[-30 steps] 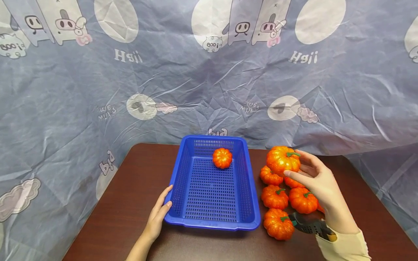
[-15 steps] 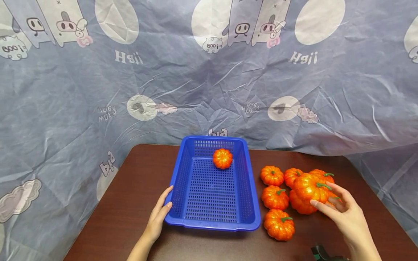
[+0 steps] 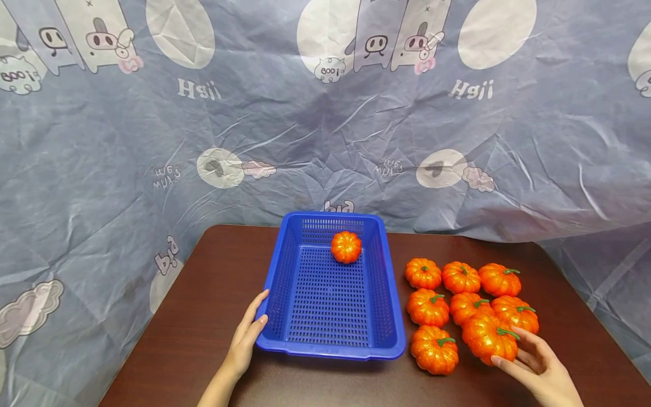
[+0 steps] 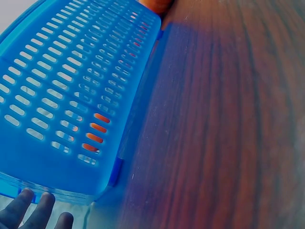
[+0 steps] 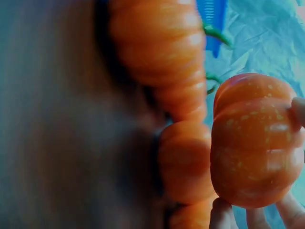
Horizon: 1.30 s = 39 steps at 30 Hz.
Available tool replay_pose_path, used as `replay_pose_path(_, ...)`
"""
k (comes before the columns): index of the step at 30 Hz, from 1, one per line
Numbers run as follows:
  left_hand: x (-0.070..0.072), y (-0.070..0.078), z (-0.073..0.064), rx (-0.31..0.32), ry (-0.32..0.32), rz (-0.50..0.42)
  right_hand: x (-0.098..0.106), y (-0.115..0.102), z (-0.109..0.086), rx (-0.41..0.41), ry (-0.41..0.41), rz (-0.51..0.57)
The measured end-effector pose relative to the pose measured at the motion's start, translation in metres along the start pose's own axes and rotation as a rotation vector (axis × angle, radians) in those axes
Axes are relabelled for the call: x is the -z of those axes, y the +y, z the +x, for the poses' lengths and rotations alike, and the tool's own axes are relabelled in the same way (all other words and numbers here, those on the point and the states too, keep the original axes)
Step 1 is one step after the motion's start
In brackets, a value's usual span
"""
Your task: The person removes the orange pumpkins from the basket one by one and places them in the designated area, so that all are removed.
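My right hand [image 3: 543, 370] grips an orange toy pumpkin [image 3: 487, 339] with a green stem, at the front right of the table. In the right wrist view this pumpkin [image 5: 257, 143] sits between the thumb and the fingers, level with the other pumpkins beyond it. At the basket's left rim, my left hand [image 3: 243, 339] rests with its fingers fairly straight, touching the blue plastic basket [image 3: 331, 351]. The left wrist view shows those fingertips [image 4: 43, 210] right at the rim. One pumpkin [image 3: 346, 247] lies inside the basket, toward its far right.
Right of the basket, several more pumpkins stand close together, among them a near one [image 3: 434, 350], a far left one [image 3: 423, 274] and a far right one [image 3: 500, 280]. Behind the dark wooden table [image 3: 203, 316] hangs a printed grey-blue cloth [image 3: 305, 135].
My right hand has carried the pumpkin from beside the basket's far right, over the others, rightward and toward me, down to the front of the group. The left hand has stayed at the rim.
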<state>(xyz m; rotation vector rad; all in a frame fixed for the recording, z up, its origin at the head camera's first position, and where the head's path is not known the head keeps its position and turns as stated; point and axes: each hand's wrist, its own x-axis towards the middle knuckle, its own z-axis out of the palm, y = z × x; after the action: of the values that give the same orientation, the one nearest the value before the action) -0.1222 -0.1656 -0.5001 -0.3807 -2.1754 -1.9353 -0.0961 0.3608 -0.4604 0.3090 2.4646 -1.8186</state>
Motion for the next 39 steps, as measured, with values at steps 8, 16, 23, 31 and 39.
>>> replay_pose_path(8,0.000,0.000,0.000,-0.006,0.000,-0.001,-0.001,0.017,0.002,-0.167,-0.041,-0.121)
replay_pose_path(16,0.000,-0.001,0.000,0.000,-0.006,-0.008,-0.005,0.027,0.008,-0.187,-0.084,-0.123)
replay_pose_path(23,0.000,-0.001,0.000,0.002,0.000,-0.005,-0.001,0.016,0.013,-0.172,-0.173,-0.232)
replay_pose_path(31,0.000,-0.001,0.001,0.011,0.012,0.006,0.011,-0.022,0.020,0.016,-0.161,-0.357)
replay_pose_path(39,-0.001,-0.001,0.000,0.024,0.003,0.021,0.009,-0.070,0.033,0.274,-0.055,-0.300)
